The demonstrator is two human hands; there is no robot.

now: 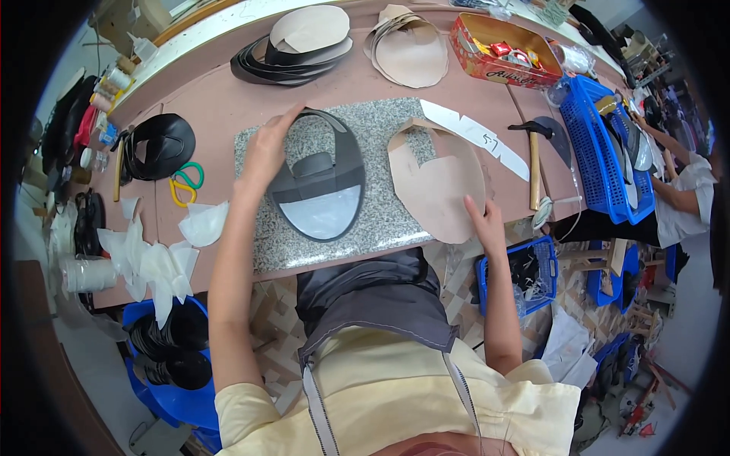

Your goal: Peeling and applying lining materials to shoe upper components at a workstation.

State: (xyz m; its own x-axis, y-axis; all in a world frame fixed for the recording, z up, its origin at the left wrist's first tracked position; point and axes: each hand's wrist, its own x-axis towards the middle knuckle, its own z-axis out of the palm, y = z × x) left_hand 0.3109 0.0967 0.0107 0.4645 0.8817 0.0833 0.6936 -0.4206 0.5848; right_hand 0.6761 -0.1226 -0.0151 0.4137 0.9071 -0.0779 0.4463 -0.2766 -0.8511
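- Left hand: fingers on dark oval piece, its 11 o'clock rim; grip cannot be told.
- Right hand: thumb on beige oval piece, its 4 o'clock edge; grip cannot be told.
- Dark oval piece, one: on stone slab, towards 9 o'clock; probably light, pliable; hold by rim.
- Beige oval piece, one: slab's 3 o'clock; probably thin, soft; hold by edge.
- Scissors, one pair: 9 o'clock.
- Dark pile, one: 11 o'clock.
- Beige pile, one: 1 o'clock.

Dark oval piece beside beige piece

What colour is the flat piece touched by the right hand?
The flat piece by the right hand is pale pinkish beige, best seen in the head view.
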